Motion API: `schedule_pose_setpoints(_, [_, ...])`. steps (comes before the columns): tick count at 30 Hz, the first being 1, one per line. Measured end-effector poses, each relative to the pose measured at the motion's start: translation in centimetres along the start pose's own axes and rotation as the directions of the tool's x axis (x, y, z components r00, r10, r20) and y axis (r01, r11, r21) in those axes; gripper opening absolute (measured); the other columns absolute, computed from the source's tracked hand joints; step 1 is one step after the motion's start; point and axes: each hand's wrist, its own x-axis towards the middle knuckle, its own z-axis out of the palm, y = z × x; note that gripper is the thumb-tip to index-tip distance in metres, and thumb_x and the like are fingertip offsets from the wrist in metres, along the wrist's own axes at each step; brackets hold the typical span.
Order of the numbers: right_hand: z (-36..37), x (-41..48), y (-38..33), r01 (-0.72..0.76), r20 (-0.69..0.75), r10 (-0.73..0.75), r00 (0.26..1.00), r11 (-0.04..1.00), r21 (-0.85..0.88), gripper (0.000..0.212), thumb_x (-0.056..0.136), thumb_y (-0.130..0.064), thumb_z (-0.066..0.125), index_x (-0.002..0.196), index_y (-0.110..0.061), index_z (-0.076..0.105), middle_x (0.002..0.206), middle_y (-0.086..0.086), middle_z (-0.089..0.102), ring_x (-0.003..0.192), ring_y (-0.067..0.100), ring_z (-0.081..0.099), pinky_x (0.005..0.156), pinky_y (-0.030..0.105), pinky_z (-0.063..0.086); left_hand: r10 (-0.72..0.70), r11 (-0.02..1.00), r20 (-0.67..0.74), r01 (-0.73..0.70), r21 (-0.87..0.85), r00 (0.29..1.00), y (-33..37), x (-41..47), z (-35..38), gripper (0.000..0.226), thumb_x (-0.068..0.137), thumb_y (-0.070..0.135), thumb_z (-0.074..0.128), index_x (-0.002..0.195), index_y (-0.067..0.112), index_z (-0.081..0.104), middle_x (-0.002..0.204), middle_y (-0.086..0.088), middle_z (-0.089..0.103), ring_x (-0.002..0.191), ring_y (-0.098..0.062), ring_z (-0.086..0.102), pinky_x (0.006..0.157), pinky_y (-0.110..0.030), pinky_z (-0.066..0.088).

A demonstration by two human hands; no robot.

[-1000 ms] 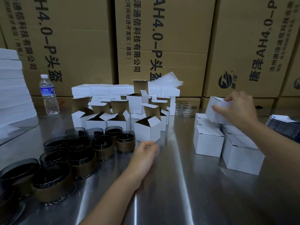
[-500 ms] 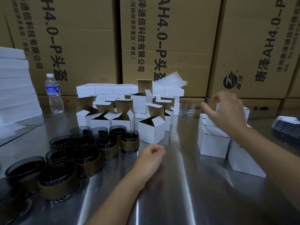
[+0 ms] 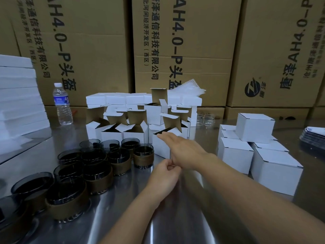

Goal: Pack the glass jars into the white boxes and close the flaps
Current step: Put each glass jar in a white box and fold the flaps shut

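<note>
Right hand (image 3: 182, 150) moves from closed white cardboard boxes (image 3: 253, 127) to nearest open-flapped white cardboard box (image 3: 161, 147), fingers straight, empty; left hand (image 3: 165, 175) curled, empty; next pack cycle likely starting.

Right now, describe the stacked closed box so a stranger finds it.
On the steel table, closed white boxes cluster at the right. One box sits on the back ones. It alone is a layer up; its neighbours stand on the table.

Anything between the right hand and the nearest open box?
Nothing visible. The right hand reaches the open white box with straight fingers; the nearest glass jar stands left of it, off that path.
</note>
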Motion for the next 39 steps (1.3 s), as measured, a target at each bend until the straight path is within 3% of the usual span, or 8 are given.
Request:
schedule_pose_setpoints(5, [0.1,-0.7,0.4,-0.098,-0.115,0.097,0.989,0.995,-0.002,0.068,0.086,-0.01,0.048,0.146,-0.024,0.019,0.131,0.006,0.047,0.09,0.024,0.056,0.059,0.031,0.037,0.028,1.0,0.018,-0.029,0.009,0.999,-0.1,-0.1,0.0,0.014,0.088,0.02,0.058,0.093,0.026,0.069,0.085,0.01,0.07,0.079,-0.005,0.062,0.07,-0.017,0.046])
schedule_pose_setpoints(11, [0.9,-1.5,1.2,-0.163,-0.172,0.15,0.974,0.984,-0.067,0.061,0.087,-0.018,0.047,0.145,-0.015,0.027,0.131,0.005,0.046,0.11,0.024,0.051,0.073,0.031,0.041,0.053,0.995,0.025,-0.054,0.079,0.998,-0.2,-0.1,0.0,0.016,0.087,0.018,0.057,0.084,0.03,0.066,0.082,0.014,0.068,0.072,-0.001,0.059,0.059,-0.009,0.042])
schedule_pose_setpoints(16, [0.6,-0.8,1.0,-0.294,-0.07,0.291,0.954,0.955,-0.032,0.064,0.09,-0.027,0.046,0.148,-0.017,0.021,0.133,0.007,0.045,0.119,0.026,0.044,0.088,0.037,0.042,0.058,0.997,0.024,-0.059,0.059,0.998,-0.1,-0.1,-0.1,0.017,0.088,0.019,0.058,0.086,0.034,0.064,0.087,0.015,0.068,0.076,0.001,0.06,0.054,-0.001,0.039])
schedule_pose_setpoints(21, [1.0,-1.1,1.3,-0.367,-0.252,0.352,0.901,0.93,-0.011,0.035,0.094,-0.028,0.04,0.126,-0.016,0.049,0.122,0.007,0.042,0.111,0.022,0.04,0.08,0.033,0.043,0.038,0.998,-0.001,-0.038,0.045,0.999,0.0,0.0,-0.3,0.022,0.09,0.019,0.056,0.109,0.028,0.063,0.101,0.012,0.065,0.087,0.001,0.058,0.066,-0.011,0.043])
schedule_pose_setpoints(25, [1.9,-2.9,2.0,-0.288,-0.358,0.341,0.869,0.938,0.193,0.019,0.096,-0.027,0.045,0.108,-0.018,0.057,0.136,0.003,0.033,0.125,0.018,0.031,0.08,0.028,0.046,0.027,0.998,-0.018,-0.027,-0.052,0.999,0.4,-0.1,-0.3,0.056,0.09,0.02,0.06,0.14,0.023,0.035,0.12,0.005,0.053,0.094,0.0,0.052,0.057,-0.005,0.037])
schedule_pose_setpoints(30, [2.0,-6.6,1.7,-0.124,-0.4,0.297,0.867,0.906,0.404,0.002,0.092,-0.027,0.052,0.091,-0.029,0.053,0.145,-0.01,0.023,0.136,0.008,0.021,0.092,0.021,0.028,0.082,0.992,-0.049,-0.086,-0.093,0.995,0.6,-0.3,-0.5,0.092,0.083,0.038,0.07,0.15,0.033,0.009,0.149,0.004,0.031,0.127,-0.007,0.035,0.091,-0.022,0.03])
schedule_pose_setpoints(35, [1.0,-9.1,0.3,-0.003,-0.443,0.252,0.86,0.872,0.49,0.007,0.086,-0.041,0.049,0.081,-0.038,0.053,0.135,-0.017,0.035,0.128,0.002,0.034,0.093,0.023,0.035,0.201,0.968,-0.018,-0.201,-0.151,0.98,0.2,-1.1,0.0,0.089,0.083,0.041,0.069,0.149,0.038,0.009,0.147,0.011,0.029,0.135,-0.004,0.027,0.1,-0.023,0.027])
schedule_pose_setpoints(39, [1.1,-9.4,-0.3,0.018,-0.474,0.225,0.851,0.89,0.456,0.01,0.089,-0.031,0.055,0.085,-0.027,0.064,0.125,-0.014,0.046,0.116,-0.001,0.043,0.081,0.01,0.033,0.219,0.959,-0.054,-0.225,-0.174,0.974,0.0,-1.1,0.3,0.081,0.086,0.032,0.068,0.148,0.035,0.017,0.132,0.015,0.038,0.124,0.002,0.033,0.082,0.001,0.029])
